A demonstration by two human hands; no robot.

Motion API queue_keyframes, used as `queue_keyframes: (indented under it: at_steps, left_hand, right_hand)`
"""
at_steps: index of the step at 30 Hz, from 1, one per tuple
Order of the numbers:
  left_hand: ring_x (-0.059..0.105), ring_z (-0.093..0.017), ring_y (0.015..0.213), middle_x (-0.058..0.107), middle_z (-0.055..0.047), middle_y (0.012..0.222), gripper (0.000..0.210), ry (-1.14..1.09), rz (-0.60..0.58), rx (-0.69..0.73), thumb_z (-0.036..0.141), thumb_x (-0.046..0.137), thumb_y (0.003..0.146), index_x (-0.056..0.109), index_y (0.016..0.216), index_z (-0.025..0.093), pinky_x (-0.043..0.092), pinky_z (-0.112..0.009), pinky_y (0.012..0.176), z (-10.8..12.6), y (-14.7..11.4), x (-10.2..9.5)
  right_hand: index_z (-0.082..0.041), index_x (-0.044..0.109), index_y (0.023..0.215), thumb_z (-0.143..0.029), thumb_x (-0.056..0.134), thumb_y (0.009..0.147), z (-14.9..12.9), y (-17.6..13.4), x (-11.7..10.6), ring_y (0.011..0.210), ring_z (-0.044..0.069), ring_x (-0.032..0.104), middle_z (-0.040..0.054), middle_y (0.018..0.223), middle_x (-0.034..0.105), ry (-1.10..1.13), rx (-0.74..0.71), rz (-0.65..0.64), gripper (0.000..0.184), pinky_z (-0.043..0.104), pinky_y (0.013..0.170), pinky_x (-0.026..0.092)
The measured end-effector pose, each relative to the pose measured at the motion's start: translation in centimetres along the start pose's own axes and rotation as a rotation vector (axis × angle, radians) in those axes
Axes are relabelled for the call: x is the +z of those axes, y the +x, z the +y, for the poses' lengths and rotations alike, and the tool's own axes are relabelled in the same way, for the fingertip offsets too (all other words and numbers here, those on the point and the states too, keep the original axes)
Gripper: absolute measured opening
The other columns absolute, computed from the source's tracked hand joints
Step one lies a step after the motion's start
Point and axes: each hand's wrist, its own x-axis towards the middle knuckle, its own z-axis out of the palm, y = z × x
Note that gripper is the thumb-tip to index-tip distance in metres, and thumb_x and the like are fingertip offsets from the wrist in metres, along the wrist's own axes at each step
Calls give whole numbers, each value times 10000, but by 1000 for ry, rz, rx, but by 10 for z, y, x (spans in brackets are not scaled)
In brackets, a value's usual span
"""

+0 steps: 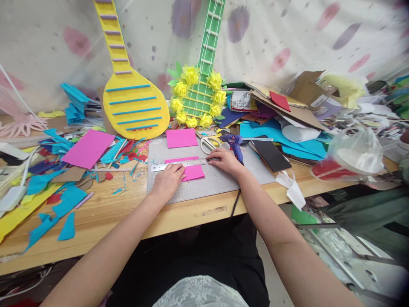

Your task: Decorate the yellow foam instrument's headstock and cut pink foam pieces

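A metal ruler (pixel 157 167) lies across a small pink foam sheet (pixel 194 172) on the grey cutting mat (pixel 217 186). My left hand (pixel 168 179) presses the ruler down near its left end, fingers close together. At the ruler's right end is my right hand (pixel 221 161), its fingers closed; a small dark thing shows at the fingertips, too hidden to name. A narrow pink strip (pixel 181 159) lies along the ruler's far side. Behind it rests a pink foam piece (pixel 182 138). Scissors (pixel 209 145) and a blue glue gun (pixel 235 145) lie just beyond my right hand.
A yellow paper lute-like instrument (pixel 136 104) and a green one with yellow flowers (pixel 198 97) lean at the back. Blue scraps (pixel 70 200) and a pink sheet (pixel 88 148) lie left. Right are a black phone (pixel 271 154), a bagged cup (pixel 338 164) and stacked cardboard (pixel 287 111).
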Motion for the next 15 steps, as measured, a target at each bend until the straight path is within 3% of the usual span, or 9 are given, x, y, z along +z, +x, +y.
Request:
queue_keyframes:
  at_steps: [15]
  left_hand:
    - [557, -210, 1020, 632, -65, 1170, 304, 12, 10, 3, 307, 457, 905, 637, 1114, 177, 501, -331, 819, -1, -2, 3]
  right_hand:
    - [-229, 729, 966, -304, 655, 785, 3, 1, 10, 932, 208, 552, 64, 926, 621, -158, -22, 52, 210, 355, 855, 421]
